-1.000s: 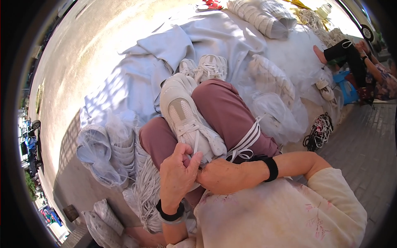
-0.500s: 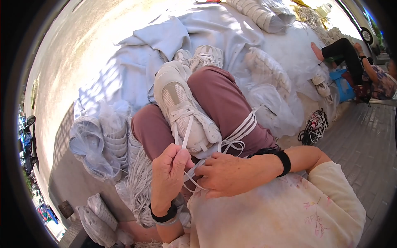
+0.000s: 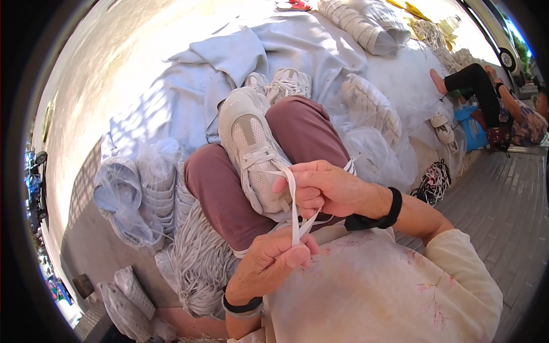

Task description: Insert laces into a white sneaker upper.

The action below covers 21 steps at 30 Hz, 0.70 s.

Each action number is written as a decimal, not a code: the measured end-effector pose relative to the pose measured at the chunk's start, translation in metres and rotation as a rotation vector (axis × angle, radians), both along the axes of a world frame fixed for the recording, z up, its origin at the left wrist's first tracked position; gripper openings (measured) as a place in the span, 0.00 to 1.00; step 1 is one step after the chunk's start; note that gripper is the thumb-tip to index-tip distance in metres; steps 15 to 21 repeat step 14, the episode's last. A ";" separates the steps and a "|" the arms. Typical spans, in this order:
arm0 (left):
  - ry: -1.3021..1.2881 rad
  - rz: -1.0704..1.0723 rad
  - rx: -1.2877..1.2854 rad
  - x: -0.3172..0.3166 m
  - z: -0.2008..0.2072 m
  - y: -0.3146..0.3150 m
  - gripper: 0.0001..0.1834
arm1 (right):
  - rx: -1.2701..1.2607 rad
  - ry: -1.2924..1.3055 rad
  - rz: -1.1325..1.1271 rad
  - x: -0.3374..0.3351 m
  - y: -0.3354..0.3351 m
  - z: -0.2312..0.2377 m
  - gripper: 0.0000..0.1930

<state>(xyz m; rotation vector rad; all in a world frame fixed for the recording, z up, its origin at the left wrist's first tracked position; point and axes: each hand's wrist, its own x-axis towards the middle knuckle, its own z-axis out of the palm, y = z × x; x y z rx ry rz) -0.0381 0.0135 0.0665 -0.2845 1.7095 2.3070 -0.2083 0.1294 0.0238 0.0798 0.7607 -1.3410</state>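
Note:
A cream sneaker [image 3: 247, 128] with mesh panels lies across my thighs, its toe pointing away from me. White shoelace [image 3: 294, 214] runs from its eyelets down between my hands. My right hand [image 3: 331, 187] is closed at the heel end of the shoe, pinching the lace close to the eyelets. Nearer my body, my left hand [image 3: 269, 267] is closed too, with the lace running into its thumb and fingers. A few spare laces [image 3: 351, 166] lie on my right thigh, partly hidden by my right hand.
Left of me lie a thick bundle of white laces [image 3: 200, 266] and shoe parts in clear plastic bags [image 3: 120, 191]. Other sneakers [image 3: 289, 84] stand on a grey cloth [image 3: 229, 54] beyond my knees. Tangled cords [image 3: 433, 182] lie at right, near another seated person [image 3: 517, 117].
My right hand has moved up and forward to the lace by the eyelets. My left hand has come down toward my body and right, drawing lace with it.

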 end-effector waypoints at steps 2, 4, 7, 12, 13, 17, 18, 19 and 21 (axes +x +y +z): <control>0.065 0.354 0.096 0.034 -0.014 -0.015 0.18 | 0.048 0.247 0.012 -0.021 0.011 -0.002 0.11; 0.142 0.722 0.213 0.063 -0.024 -0.036 0.18 | 0.088 0.421 0.019 -0.041 0.018 -0.011 0.11; 0.275 0.916 0.446 0.117 -0.047 -0.077 0.17 | 0.147 0.485 -0.016 -0.072 0.027 -0.034 0.10; 0.473 1.225 0.632 0.193 -0.068 -0.127 0.08 | 0.069 0.433 0.075 -0.095 0.049 -0.032 0.09; 0.537 1.236 0.620 0.223 -0.075 -0.143 0.05 | 0.121 0.565 0.156 -0.098 0.052 -0.028 0.10; 0.546 1.344 0.562 0.268 -0.075 -0.163 0.10 | 0.160 0.690 0.243 -0.101 0.053 -0.025 0.11; 0.546 1.344 0.562 0.268 -0.075 -0.163 0.10 | 0.160 0.690 0.243 -0.101 0.053 -0.025 0.11; 0.546 1.344 0.562 0.268 -0.075 -0.163 0.10 | 0.160 0.690 0.243 -0.101 0.053 -0.025 0.11; 0.546 1.344 0.562 0.268 -0.075 -0.163 0.10 | 0.160 0.690 0.243 -0.101 0.053 -0.025 0.11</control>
